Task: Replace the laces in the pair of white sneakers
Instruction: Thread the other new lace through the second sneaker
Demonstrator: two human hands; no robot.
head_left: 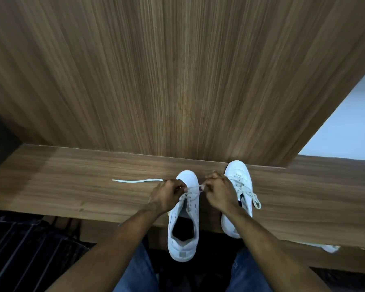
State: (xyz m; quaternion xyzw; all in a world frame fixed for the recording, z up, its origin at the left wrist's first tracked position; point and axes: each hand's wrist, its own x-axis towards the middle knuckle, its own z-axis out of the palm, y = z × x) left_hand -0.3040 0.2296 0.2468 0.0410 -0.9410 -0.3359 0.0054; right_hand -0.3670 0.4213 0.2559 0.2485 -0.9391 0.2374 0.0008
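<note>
Lace (195, 187) stretched between both hands (168, 194) over left sneaker (183, 220).

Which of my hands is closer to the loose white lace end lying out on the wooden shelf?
Left. Your left hand grips that flat white lace where it trails off leftward; your right hand is beyond the left white sneaker.

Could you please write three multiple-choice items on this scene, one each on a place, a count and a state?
1. Where does the loose lace lie?
A. on the wooden shelf, left of the shoes
B. inside a shoe
C. on the floor

2. How many white sneakers stand on the shelf?
A. one
B. two
C. three

3. What are the hands doing?
A. resting flat
B. lifting a shoe
C. pinching the lace of the left sneaker

Key: 1 A, it trails leftward; 2 B, the left sneaker and right sneaker; 3 C, the left hand and right hand grip it.
</note>
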